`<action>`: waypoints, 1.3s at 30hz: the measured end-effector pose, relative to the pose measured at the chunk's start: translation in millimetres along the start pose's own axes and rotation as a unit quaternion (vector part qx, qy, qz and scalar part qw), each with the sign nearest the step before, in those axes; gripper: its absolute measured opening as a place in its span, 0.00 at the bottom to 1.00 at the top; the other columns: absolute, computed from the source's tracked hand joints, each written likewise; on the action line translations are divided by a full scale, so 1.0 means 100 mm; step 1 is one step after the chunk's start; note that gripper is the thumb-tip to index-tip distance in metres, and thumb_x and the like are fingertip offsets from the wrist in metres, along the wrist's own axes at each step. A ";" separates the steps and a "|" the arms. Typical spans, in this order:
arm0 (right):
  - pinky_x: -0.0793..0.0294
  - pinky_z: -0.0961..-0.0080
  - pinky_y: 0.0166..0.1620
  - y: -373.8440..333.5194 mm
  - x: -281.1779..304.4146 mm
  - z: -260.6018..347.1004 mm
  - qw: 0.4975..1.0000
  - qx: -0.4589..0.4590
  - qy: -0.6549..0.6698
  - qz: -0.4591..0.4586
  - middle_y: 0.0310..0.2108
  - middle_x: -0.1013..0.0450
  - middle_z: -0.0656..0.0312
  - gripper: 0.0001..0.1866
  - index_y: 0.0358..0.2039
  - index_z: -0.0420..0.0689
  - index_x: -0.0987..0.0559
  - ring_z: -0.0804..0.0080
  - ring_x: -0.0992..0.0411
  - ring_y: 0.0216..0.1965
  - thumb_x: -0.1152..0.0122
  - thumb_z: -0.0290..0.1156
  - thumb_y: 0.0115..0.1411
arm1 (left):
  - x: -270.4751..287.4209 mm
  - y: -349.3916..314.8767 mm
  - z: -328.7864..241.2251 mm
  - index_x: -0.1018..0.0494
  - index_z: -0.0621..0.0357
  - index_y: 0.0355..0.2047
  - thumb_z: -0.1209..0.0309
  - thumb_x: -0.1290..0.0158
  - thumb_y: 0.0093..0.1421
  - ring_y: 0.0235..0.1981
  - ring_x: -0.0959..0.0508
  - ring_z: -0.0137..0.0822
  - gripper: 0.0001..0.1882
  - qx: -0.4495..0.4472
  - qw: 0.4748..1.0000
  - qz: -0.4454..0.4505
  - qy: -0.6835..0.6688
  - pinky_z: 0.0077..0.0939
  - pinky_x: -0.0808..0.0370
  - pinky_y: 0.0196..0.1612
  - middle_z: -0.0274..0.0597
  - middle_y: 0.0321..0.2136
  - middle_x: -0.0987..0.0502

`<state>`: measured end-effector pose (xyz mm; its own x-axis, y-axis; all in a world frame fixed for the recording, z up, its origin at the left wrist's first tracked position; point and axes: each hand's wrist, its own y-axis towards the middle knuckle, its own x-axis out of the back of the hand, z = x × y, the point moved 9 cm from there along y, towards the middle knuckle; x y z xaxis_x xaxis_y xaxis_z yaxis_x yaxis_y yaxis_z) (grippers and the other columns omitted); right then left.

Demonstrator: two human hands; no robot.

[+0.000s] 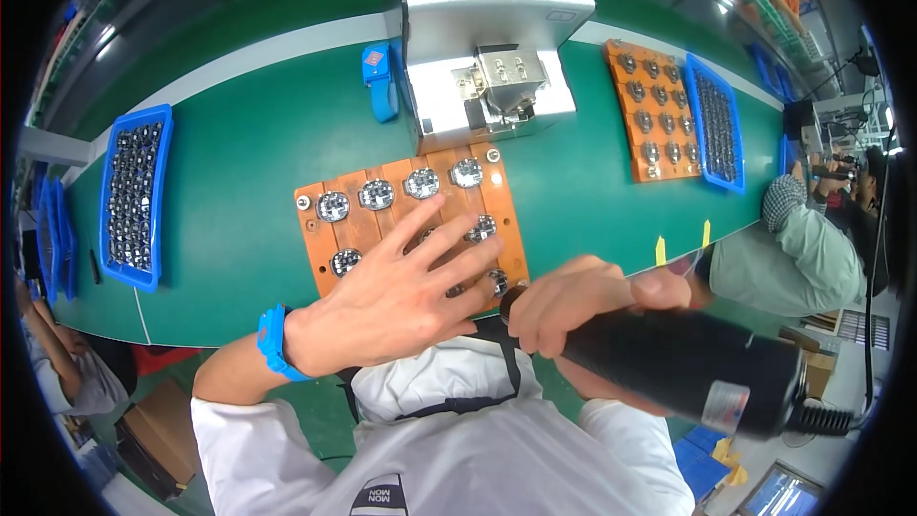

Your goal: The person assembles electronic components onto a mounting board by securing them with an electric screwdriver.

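Observation:
An orange fixture plate (355, 233) lies on the green table in front of me, with several round circuit boards (332, 206) seated in its pockets. My left hand (396, 291) is over the plate with its fingers spread, hiding part of the lower rows; a blue wrist strap (272, 342) is round that wrist. At the plate's near right corner, my right hand (578, 301) is closed round a black electric screwdriver (707, 358). Its tip end points to the plate's corner and is hidden by my fingers; the cable leaves its back end.
Behind the plate stands a silver metal machine (487, 14), with a blue strap (380, 86) beside it. A blue tray (160, 229) of small parts is at left. At right are a second loaded orange fixture (653, 170) and another blue tray (735, 186). A co-worker's sleeve (793, 258) shows at right.

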<state>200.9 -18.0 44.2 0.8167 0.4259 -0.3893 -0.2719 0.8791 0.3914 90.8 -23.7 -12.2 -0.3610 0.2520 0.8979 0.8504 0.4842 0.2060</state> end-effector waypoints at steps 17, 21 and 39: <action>0.26 0.66 0.21 0.89 0.30 0.33 0.985 0.160 0.056 0.018 0.23 0.33 0.57 0.51 0.69 0.44 0.53 0.67 0.32 0.16 0.63 0.73 0.61 | 0.50 -0.07 0.19 0.22 0.55 0.38 0.63 0.37 0.53 0.47 0.25 0.43 0.14 0.007 0.996 -0.088 -0.032 0.41 0.30 0.52 0.43 0.46 0.26; 0.29 0.66 0.21 1.24 0.26 0.41 0.980 0.190 -0.063 0.014 0.21 0.33 0.56 0.59 0.67 0.41 0.49 0.66 0.33 0.15 0.63 0.82 0.52 | 0.69 -0.11 0.60 0.25 0.57 0.32 0.66 0.38 0.54 0.41 0.26 0.44 0.10 0.063 0.991 -0.115 0.033 0.36 0.29 0.43 0.45 0.43 0.27; 0.28 0.64 0.22 1.07 0.38 0.19 0.969 0.243 -0.039 0.016 0.25 0.32 0.53 0.60 0.65 0.43 0.53 0.63 0.34 0.16 0.64 0.83 0.49 | 0.45 -0.18 0.78 0.22 0.58 0.42 0.52 0.46 0.61 0.47 0.26 0.48 0.22 0.094 0.991 -0.063 -0.067 0.40 0.28 0.49 0.48 0.50 0.26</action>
<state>212.7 88.1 87.1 0.8530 0.4167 -0.3142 -0.0404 0.6530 0.7563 28.8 44.6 -5.8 -0.5180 0.2834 0.8071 0.7135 0.6636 0.2249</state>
